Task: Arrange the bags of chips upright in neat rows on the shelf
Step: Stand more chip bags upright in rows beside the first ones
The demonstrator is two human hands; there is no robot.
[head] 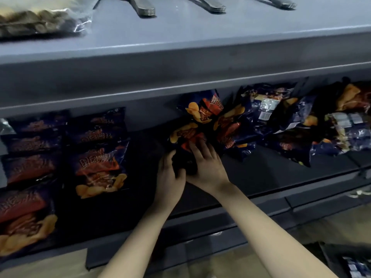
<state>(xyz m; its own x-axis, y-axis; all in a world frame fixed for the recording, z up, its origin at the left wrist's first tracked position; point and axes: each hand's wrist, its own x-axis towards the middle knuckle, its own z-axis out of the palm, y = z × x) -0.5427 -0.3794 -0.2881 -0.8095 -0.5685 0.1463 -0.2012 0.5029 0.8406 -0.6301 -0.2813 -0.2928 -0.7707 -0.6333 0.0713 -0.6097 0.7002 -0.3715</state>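
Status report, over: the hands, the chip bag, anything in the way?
Left hand grips chip bag at its lower edge; right hand presses on top. Bag not yet in a row. Loose pile of bags crowds its right side.

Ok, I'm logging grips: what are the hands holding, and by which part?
A chip bag, by its lower end: the left hand curls round its lower left edge, and the right hand lies across the lower front.

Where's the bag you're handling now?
Head view, centre: the chip bag lies under the left hand and right hand, between neat rows left and a jumbled pile right.
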